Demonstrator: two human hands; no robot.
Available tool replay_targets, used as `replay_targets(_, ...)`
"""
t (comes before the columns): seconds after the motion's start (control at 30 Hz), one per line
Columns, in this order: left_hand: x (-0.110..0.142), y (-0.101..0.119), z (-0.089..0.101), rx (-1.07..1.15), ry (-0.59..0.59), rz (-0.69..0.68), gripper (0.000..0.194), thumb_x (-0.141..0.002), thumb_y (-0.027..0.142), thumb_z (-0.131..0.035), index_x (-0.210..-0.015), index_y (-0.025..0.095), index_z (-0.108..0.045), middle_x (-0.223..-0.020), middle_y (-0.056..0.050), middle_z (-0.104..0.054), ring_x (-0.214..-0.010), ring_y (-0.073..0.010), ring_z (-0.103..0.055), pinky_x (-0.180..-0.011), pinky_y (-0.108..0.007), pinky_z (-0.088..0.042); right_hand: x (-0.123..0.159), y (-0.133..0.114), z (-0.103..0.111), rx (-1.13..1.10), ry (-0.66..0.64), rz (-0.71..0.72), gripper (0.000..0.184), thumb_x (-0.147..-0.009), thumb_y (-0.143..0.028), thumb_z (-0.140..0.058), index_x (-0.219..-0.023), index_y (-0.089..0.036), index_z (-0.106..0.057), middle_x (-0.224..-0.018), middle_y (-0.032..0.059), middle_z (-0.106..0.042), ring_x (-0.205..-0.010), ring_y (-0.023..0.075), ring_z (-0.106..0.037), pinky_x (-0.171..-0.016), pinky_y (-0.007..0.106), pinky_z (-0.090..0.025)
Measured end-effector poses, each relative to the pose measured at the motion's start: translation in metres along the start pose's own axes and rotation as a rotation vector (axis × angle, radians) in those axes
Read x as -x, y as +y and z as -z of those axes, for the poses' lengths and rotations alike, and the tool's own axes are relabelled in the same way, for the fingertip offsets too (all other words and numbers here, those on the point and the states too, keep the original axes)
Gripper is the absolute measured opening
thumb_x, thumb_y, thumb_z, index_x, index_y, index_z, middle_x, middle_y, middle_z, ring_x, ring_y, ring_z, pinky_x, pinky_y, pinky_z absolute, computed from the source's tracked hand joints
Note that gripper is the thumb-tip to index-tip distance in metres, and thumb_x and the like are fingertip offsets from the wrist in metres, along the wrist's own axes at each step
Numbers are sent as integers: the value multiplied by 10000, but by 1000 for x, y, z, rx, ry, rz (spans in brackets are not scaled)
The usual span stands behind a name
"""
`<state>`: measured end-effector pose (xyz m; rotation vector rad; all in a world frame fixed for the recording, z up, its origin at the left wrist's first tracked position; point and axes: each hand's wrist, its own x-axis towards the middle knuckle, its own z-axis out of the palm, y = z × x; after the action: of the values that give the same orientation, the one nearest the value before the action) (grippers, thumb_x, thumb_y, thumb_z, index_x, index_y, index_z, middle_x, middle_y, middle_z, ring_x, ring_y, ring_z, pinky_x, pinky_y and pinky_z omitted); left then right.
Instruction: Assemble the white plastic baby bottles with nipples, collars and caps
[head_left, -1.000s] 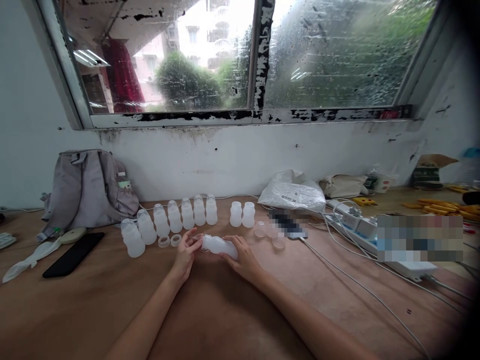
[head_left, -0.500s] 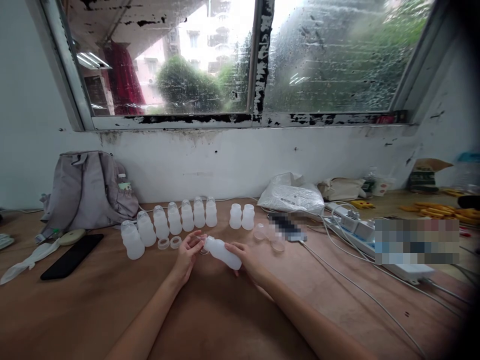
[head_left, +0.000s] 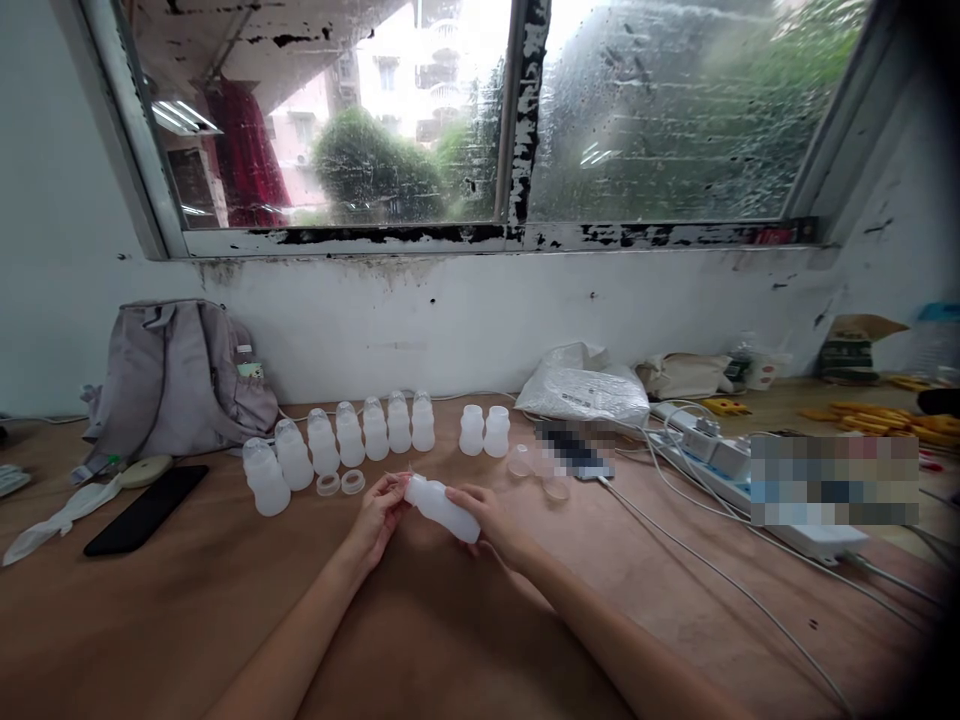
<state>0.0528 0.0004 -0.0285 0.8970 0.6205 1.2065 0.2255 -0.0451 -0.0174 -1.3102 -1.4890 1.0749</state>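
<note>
My right hand [head_left: 480,512] is wrapped around the body of a frosted white baby bottle [head_left: 442,508], which is tilted with its mouth toward the left. At that mouth, the fingers of my left hand [head_left: 382,505] are pinched on a clear collar ring, mostly hidden by them. Just beyond my left hand, two loose collar rings [head_left: 352,482] lie on the table. A row of capped baby bottles [head_left: 349,435] stands upright behind them. Two uncapped bottles [head_left: 472,432] stand to the right, with several clear round caps [head_left: 519,461] lying near them.
The brown tabletop [head_left: 465,640] runs to the wall below a window. At left are a grey backpack [head_left: 161,380] and a black phone [head_left: 146,510]. A plastic bag [head_left: 585,390], a charging phone [head_left: 577,455] and a power strip [head_left: 817,540] with trailing cables occupy the right.
My left fingers have closed in at the bottle's mouth, and the ring seen below them before is now covered. The bottle has shifted slightly left in my right hand.
</note>
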Motion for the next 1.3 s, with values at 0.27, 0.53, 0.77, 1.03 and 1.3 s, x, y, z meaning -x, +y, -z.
replay_targets(0.27, 3, -4, -9, 63, -45, 30, 284, -676, 300, -658, -911, 145, -627, -870, -58, -628, -780, -137, -569, -718, -232, -438, 3, 1, -3, 216, 209, 305, 282, -732, -417, -533, -877, -178, -563, -840, 49, -603, -754, 183, -564, -669, 297, -452)
replay_targets(0.53, 5, -1, -7, -84, -129, -40, 323, -691, 325, -643, -924, 101, -646, -844, -81, -638, -774, -158, -558, -691, -235, -413, 7, 2, -9, 88, -5, 142, 344, -698, -472, -551, -864, -170, -555, -667, 24, -593, -531, 133, -528, -460, 231, -401)
replay_targets(0.77, 13, 8, -13, -16, -222, -48, 335, -696, 270, -641, -1000, 131, -614, -965, -86, -622, -870, -176, -553, -750, -245, -408, 5, 0, -7, -481, -300, -223, 456, -760, -530, -382, -865, -109, -524, -571, 32, -545, -392, 94, -454, -296, 176, -234)
replay_targets(1.03, 18, -1, -28, 216, 29, 75, 343, -691, 384, -619, -939, 149, -597, -914, -88, -639, -849, -196, -582, -746, -297, -448, 15, 0, -23, 454, 157, 472, 390, -676, -334, -592, -1032, -192, -520, -1009, 83, -580, -903, 228, -537, -752, 329, -414)
replay_targets(1.3, 21, -15, -31, 17, 355, -11, 152, -618, 239, -594, -597, 92, -621, -650, -66, -652, -612, -156, -583, -603, -262, -449, 22, -9, -28, 234, -7, 315, 297, -707, -384, -577, -911, -168, -586, -819, 26, -627, -729, 171, -566, -638, 253, -421)
